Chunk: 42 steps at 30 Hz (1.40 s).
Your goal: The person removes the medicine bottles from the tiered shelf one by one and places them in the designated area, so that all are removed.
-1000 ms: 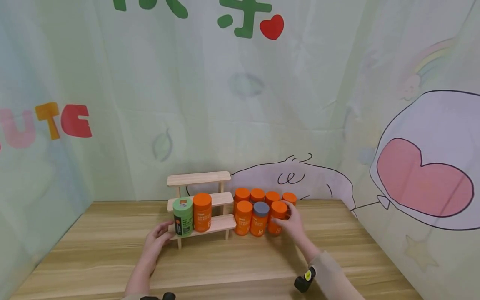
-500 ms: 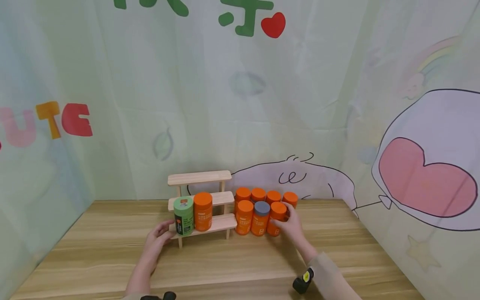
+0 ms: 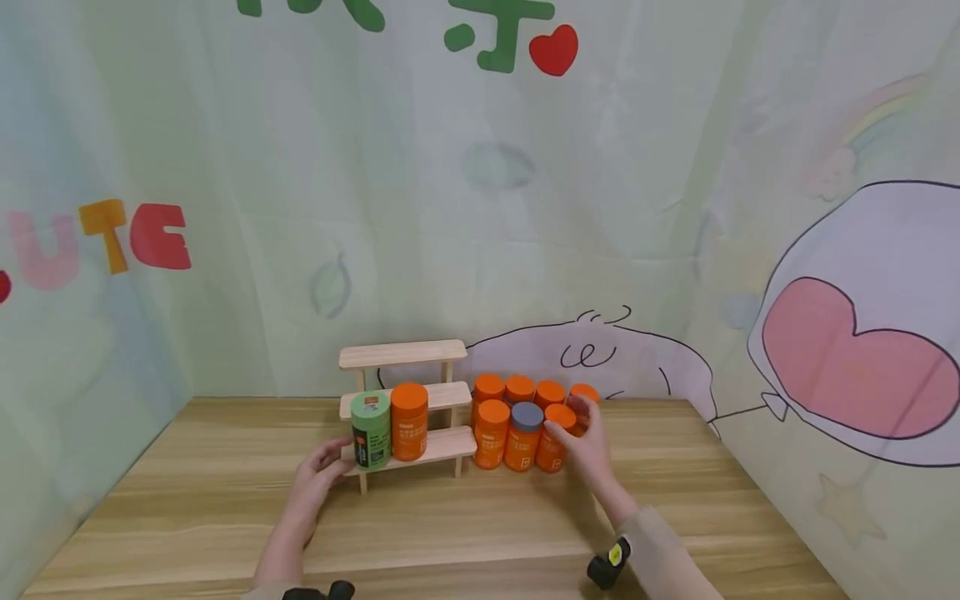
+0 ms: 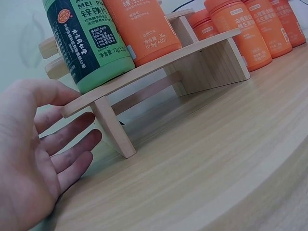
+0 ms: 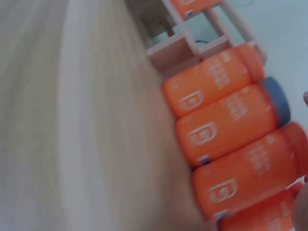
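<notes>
A small three-step wooden rack [image 3: 442, 446] stands on the table. On its lowest board are a green supplement jar [image 3: 371, 437] and, to its right, an orange supplement jar [image 3: 409, 429]. My left hand [image 4: 33, 144] holds the left end of that board, other fingers loosely bent below it. Right of the rack stand two rows of orange jars. The front row has an orange-capped jar [image 3: 491, 437], a grey-capped jar [image 3: 523, 442] and another orange-capped jar [image 3: 551, 450]. My right hand [image 3: 592, 446] is spread around that last jar's cap; contact is unclear.
Behind the front row, several orange-capped jars [image 3: 519, 387] line up near the back curtain [image 3: 420, 208]. The wood-grain table [image 3: 465, 533] extends in front of the rack.
My right hand has risen slightly and loosened from the front right jar, its thumb now at the cap. The left hand stays at the rack. The head view has shifted slightly.
</notes>
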Each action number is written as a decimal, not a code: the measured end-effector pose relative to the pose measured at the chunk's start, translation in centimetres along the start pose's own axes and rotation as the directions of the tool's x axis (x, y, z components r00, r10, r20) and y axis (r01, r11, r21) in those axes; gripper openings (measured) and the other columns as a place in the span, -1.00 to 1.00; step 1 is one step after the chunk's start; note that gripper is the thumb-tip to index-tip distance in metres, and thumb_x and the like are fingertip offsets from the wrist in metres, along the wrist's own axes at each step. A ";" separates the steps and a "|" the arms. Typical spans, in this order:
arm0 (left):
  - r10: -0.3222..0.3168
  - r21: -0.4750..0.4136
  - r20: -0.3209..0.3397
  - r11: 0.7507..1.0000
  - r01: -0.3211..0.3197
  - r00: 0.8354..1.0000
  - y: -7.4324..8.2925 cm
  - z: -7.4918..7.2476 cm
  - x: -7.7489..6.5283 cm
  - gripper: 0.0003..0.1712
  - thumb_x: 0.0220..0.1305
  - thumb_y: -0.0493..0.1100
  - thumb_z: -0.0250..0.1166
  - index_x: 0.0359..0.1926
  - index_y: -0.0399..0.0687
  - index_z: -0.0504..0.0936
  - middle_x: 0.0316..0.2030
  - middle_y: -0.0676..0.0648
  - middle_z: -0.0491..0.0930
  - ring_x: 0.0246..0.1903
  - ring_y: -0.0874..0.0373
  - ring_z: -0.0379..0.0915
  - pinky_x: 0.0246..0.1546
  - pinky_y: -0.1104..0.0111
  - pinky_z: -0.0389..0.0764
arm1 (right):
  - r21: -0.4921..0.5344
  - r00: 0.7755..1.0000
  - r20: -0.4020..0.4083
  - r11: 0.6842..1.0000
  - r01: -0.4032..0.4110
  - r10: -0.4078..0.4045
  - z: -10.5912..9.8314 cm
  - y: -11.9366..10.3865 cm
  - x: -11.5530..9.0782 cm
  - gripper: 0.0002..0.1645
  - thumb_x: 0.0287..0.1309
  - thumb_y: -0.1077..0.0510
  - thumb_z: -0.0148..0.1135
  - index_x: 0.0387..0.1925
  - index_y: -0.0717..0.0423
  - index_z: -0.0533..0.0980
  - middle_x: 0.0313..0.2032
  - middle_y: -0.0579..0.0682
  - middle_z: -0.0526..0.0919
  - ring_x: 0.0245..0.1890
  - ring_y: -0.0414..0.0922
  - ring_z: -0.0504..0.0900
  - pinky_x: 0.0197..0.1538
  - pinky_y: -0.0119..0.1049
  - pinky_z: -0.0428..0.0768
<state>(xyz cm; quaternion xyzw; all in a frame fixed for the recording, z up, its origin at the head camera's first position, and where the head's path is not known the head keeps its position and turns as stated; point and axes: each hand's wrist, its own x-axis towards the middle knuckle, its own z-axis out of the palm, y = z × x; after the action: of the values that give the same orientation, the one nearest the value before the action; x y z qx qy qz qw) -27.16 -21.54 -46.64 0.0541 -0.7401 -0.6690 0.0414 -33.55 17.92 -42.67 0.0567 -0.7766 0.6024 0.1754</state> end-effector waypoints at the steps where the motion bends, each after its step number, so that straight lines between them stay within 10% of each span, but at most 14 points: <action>1: 0.002 0.000 0.000 1.000 -0.002 1.000 0.0 0.0 0.0 -0.38 0.33 -0.30 0.08 0.37 -0.40 0.21 0.42 -0.44 0.12 0.41 -0.16 0.05 -0.14 0.58 0.44 | 0.018 1.000 -0.011 1.000 0.013 -0.013 0.0 -0.4 0.1 -0.21 0.06 0.26 0.43 0.28 0.32 0.26 0.24 0.30 0.40 0.22 0.16 0.39 0.30 0.01 0.34; 27: 0.005 -0.007 -0.006 1.000 -0.006 1.000 0.3 0.1 -0.2 -0.39 0.32 -0.32 0.08 0.36 -0.40 0.23 0.42 -0.43 0.12 0.41 -0.17 0.06 -0.14 0.58 0.45 | 0.127 0.947 0.235 0.972 0.195 -0.221 6.2 -11.7 -0.1 -0.27 0.12 0.35 0.33 0.29 0.35 0.26 0.27 0.32 0.39 0.28 0.27 0.35 0.30 0.17 0.36; 42: 0.014 -0.002 -0.009 1.000 -0.014 1.000 0.2 0.0 -0.3 -0.41 0.32 -0.31 0.08 0.35 -0.39 0.26 0.40 -0.43 0.18 0.38 -0.16 0.10 -0.12 0.54 0.46 | 0.158 0.851 0.474 0.973 0.169 -0.225 12.3 -9.2 0.8 -0.07 0.07 0.15 0.43 0.43 0.07 0.19 0.37 0.12 0.34 0.34 0.16 0.32 0.31 0.08 0.38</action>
<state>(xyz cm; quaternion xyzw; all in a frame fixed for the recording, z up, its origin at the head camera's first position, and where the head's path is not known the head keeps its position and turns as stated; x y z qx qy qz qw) -26.89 -21.44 -46.47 0.0522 -0.7397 -0.6691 0.0495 -34.03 3.81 -36.60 0.2959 -0.7512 0.5893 0.0308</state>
